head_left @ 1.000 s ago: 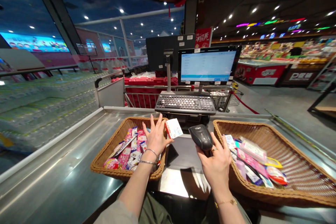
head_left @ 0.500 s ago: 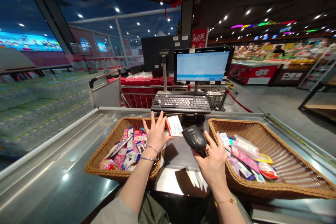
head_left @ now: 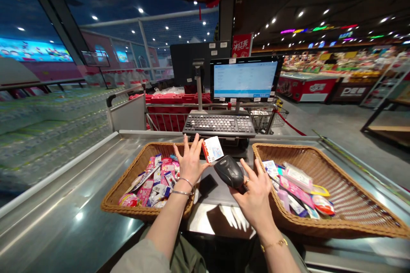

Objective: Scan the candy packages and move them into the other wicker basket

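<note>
My left hand holds a small white-and-red box upright at its right side, thumb at the lower corner and fingers spread behind. In my right hand is a black barcode scanner, its head pointing up and left at the box, just below it. Some right fingers are lifted off the scanner, and its handle is hidden. Left of my hands a wicker basket contains several pink and blue-white packets. The wicker basket on the right has several packaged items heaped at its near left end.
Beyond my hands stand a keyboard and a lit monitor on a post. Both baskets rest on a metal counter. Behind it are a shopping cart and red crates. Stacked bottles stand at the left.
My right hand has brought the barcode scanner left, closer beneath the box. My left hand and the box stay nearly in place, and the view has shifted slightly.
</note>
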The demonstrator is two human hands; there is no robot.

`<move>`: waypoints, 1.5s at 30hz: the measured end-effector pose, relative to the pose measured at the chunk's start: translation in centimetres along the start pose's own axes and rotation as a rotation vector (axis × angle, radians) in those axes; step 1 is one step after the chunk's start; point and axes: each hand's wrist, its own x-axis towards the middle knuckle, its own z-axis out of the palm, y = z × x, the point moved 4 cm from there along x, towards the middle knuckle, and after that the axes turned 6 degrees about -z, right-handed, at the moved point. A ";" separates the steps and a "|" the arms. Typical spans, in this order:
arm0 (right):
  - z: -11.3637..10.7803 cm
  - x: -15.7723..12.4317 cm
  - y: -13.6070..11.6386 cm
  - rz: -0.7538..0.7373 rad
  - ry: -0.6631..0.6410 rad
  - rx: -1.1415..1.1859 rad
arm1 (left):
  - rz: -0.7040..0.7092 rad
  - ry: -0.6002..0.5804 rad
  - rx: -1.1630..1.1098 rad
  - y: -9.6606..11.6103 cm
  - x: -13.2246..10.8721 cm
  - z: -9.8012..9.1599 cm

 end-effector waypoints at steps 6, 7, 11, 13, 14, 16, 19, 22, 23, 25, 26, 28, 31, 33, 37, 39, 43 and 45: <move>0.4 -0.1 0.0 -0.020 -0.028 0.015 | -0.010 -0.001 0.004 -0.1 -0.1 0.1; 0.4 -0.1 -0.1 -0.021 -0.033 0.016 | -0.013 0.000 0.005 -0.1 -0.1 0.1; 0.3 0.0 -0.3 -0.028 -0.050 0.036 | -0.015 0.000 -0.001 -0.2 -0.1 0.1; 0.3 0.0 -0.4 -0.026 -0.056 0.048 | -0.014 -0.001 -0.005 -0.2 -0.1 0.1; 0.2 0.1 -0.5 -0.026 -0.057 0.053 | -0.013 -0.002 -0.007 -0.1 -0.1 0.1; 0.1 0.1 -0.5 -0.032 -0.053 0.060 | -0.010 -0.002 -0.009 -0.1 -0.1 0.2; 0.1 0.1 -0.6 -0.040 -0.048 0.067 | -0.009 0.003 -0.007 -0.1 -0.1 0.1; 0.1 0.1 -0.6 -0.042 -0.053 0.071 | -0.016 0.000 0.001 -0.1 -0.1 0.1; 0.1 0.1 -0.6 -0.045 -0.053 0.071 | -0.019 -0.004 0.002 -0.1 -0.1 0.0; 0.1 0.1 -0.6 -0.050 -0.052 0.069 | -0.022 -0.007 0.002 -0.1 -0.1 0.0; 0.1 0.1 -0.6 -0.053 -0.052 0.068 | -0.021 -0.004 0.000 -0.1 -0.1 0.0; 0.1 0.1 -0.6 -0.064 -0.054 0.069 | -0.016 0.013 -0.005 -0.2 -0.1 0.0; 0.3 0.0 -0.5 -0.068 -0.068 0.074 | -0.012 0.052 -0.016 -0.2 -0.1 0.0; 0.3 0.0 -0.5 -0.063 -0.075 0.076 | -0.009 0.075 -0.023 -0.2 -0.1 -0.1; -0.1 0.1 -0.6 -0.053 -0.035 0.062 | -0.006 0.099 -0.026 -0.1 -0.1 -0.2; -0.4 0.3 -0.7 -0.039 -0.002 0.054 | -0.006 0.105 -0.021 -0.2 -0.2 -0.2; -1.0 0.4 -0.8 -0.005 0.046 0.045 | 0.002 0.117 -0.018 -0.3 -0.2 -0.1; -1.3 0.4 -0.7 0.012 0.063 0.040 | 0.004 0.122 -0.019 -0.2 -0.3 -0.3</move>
